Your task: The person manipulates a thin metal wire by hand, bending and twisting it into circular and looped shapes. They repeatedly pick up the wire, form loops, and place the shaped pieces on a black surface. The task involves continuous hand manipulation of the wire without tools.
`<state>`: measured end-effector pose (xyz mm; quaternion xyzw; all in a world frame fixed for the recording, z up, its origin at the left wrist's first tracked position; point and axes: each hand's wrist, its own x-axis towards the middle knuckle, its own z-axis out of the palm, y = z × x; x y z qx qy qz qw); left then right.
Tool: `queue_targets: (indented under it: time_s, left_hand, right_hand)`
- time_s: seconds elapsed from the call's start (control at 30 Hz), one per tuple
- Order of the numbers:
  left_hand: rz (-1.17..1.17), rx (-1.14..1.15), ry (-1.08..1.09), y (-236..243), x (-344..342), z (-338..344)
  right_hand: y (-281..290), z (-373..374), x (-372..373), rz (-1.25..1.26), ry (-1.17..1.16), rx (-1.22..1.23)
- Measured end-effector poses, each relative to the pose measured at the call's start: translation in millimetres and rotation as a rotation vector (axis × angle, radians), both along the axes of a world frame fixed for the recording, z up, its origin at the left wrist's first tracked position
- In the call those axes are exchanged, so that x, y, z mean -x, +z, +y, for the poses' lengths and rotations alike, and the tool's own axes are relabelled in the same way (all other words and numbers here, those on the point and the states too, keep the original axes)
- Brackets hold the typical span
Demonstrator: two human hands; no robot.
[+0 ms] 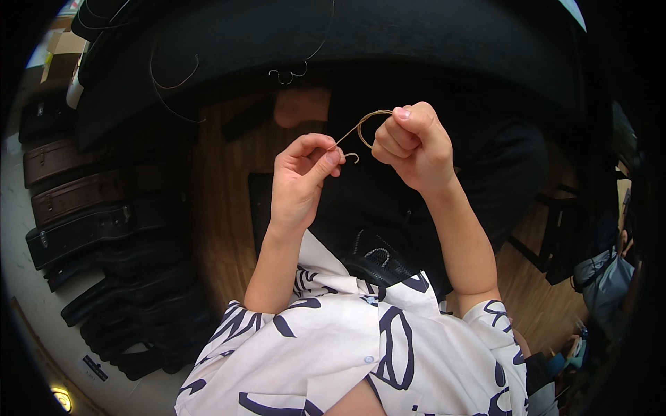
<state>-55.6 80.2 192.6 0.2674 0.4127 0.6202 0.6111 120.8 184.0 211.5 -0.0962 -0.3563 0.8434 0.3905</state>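
Observation:
In front of my chest I hold a thin bronze-coloured guitar string [360, 128] between both hands. My left hand [300, 173] pinches it between thumb and fingertips, and a short hooked end sticks out beside those fingers. Closed in a fist, my right hand [420, 142] grips the string's coiled part at a slightly higher level. A loop bulges out on the left of that fist. The stretch between the hands runs up to the right and looks taut. How much string lies inside the right fist is hidden.
A black-covered table [444, 41] spans the far side. Loose curved strings [154, 69] and small curled wire pieces [284, 82] hang or lie at its near edge. Several dark instrument cases [83, 194] stand in a row at left. A dark stand [555, 236] is at right on the wooden floor [225, 208].

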Motion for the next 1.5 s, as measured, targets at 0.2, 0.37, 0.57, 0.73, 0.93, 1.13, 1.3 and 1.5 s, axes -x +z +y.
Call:
queue_targets:
  time_s: [0.2, 0.37, 0.57, 0.73, 0.93, 1.13, 1.3, 1.5]
  left_hand:
    - [0.214, -0.118, 0.135, 3.9, -0.7, 5.3]
    - [-0.037, -0.065, 0.141, 8.2, -11.6, 8.6]
    - [-0.264, -0.013, -0.038, 2.8, -4.9, 8.4]
    - [-0.302, 0.001, -0.072, 7.8, -12.8, 8.6]
    - [-0.262, 0.047, -0.104, 5.2, -13.1, 9.3]
    - [-0.133, 0.091, -0.190, 6.0, -7.4, 7.2]
    - [-0.128, 0.149, -0.177, 4.3, -8.9, 3.2]
    - [0.028, 0.129, -0.226, -4.6, -2.1, 0.3]
  right_hand:
    - [-8.9, -1.2, 1.2, 0.189, 0.098, 0.199]
    - [-14.1, -7.0, 8.9, 0.273, 0.184, 0.285]
    - [-16.2, -11.2, 13.1, 0.261, 0.173, 0.325]
    - [-13.7, -10.4, 10.5, 0.216, 0.133, 0.261]
    - [-9.3, -14.4, 14.1, 0.086, 0.091, 0.112]
    - [-9.7, -14.1, 11.4, 0.004, 0.033, 0.005]
    - [-11.7, -15.6, 12.6, -0.042, -0.032, -0.106]
    - [-6.8, -7.5, 3.8, -0.058, -0.123, -0.075]
